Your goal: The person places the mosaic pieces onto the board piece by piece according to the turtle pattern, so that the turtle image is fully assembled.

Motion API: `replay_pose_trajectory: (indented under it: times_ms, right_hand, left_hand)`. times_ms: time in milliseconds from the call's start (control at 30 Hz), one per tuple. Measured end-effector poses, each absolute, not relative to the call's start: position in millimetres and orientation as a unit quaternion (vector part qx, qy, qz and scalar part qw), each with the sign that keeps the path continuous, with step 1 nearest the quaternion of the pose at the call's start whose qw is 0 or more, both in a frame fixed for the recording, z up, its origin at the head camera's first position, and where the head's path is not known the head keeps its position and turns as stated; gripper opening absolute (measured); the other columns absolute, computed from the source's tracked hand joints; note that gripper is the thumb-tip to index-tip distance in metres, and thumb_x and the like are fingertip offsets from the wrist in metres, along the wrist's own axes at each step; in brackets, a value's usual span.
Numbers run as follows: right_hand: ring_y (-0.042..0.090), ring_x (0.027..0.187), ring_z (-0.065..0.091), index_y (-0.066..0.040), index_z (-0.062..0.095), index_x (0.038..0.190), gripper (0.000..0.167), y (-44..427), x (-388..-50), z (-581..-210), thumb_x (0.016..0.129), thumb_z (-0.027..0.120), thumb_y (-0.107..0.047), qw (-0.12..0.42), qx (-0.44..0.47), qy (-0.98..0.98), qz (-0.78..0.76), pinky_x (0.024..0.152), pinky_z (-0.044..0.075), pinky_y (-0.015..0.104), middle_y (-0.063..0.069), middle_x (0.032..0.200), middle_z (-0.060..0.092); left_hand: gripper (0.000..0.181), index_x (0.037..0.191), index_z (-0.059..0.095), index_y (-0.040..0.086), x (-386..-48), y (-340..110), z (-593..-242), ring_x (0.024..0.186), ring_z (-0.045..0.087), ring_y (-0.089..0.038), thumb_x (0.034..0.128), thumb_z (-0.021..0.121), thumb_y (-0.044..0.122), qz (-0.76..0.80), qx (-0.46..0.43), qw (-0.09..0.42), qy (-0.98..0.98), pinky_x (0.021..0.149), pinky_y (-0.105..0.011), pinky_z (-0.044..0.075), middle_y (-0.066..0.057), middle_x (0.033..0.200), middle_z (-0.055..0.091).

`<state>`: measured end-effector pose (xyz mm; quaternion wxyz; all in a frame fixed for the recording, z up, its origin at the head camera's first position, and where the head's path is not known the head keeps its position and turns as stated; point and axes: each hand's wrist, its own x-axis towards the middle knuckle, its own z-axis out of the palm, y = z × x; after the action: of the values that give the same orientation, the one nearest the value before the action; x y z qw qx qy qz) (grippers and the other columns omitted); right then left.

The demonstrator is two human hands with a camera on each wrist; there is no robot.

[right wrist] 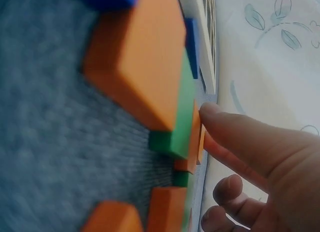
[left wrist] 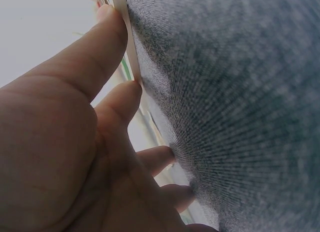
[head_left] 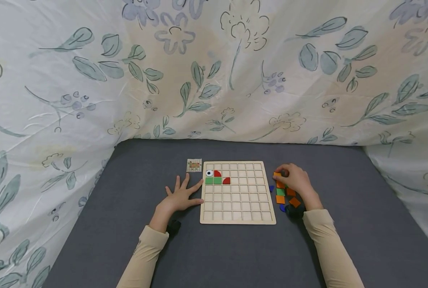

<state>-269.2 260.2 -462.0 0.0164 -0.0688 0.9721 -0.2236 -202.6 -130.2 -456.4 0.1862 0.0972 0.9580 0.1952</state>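
Observation:
A pale wooden grid board (head_left: 242,204) lies on the dark cloth. In its upper left cells sit a white tile with an eye (head_left: 209,173), two red quarter-round tiles (head_left: 217,173) and green square tiles (head_left: 213,181). My left hand (head_left: 179,199) has its fingers spread, with the thumb and index fingertips touching the board's left edge. Beyond the board's right side, my right hand (head_left: 297,179) pinches an orange square tile (head_left: 277,174) between thumb and index finger at the far end of a loose group. The other right fingers are curled.
Several loose orange, green and blue tiles (head_left: 280,199) lie right of the board, partly under my right hand and wrist. A small printed picture card (head_left: 194,165) lies at the board's upper left corner. Behind the dark cloth (head_left: 235,256) hangs a leaf-patterned curtain (head_left: 214,72).

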Motion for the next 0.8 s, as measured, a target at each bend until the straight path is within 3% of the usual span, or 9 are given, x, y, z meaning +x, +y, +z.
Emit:
replay_pose_trajectory:
  times_ms: [333,800]
  right_hand:
    - [0.023,0.073,0.043,-0.012,0.069,0.109,0.029,278.5,-271.5,-460.1,0.087,0.066,-0.03,0.032,-0.088,0.971,-0.22,0.063,0.026,0.034,0.009,0.086,0.053]
    - [0.019,0.065,0.041,-0.01,0.069,0.11,0.029,286.5,-272.4,-463.1,0.086,0.067,-0.026,0.03,-0.13,0.966,-0.22,0.059,0.025,0.032,0.004,0.077,0.048]
  left_hand:
    - [0.072,0.147,0.025,0.032,-202.9,-129.2,-455.5,0.138,-0.013,-0.045,0.086,0.057,0.052,0.199,0.096,0.186,0.957,0.097,-0.075,-0.004,-0.019,0.155,0.0]
    - [0.072,0.147,0.025,0.031,-201.3,-128.7,-454.0,0.138,-0.013,-0.045,0.0862,0.057,0.051,0.205,0.093,0.185,0.957,0.097,-0.075,-0.005,-0.018,0.155,-0.001]
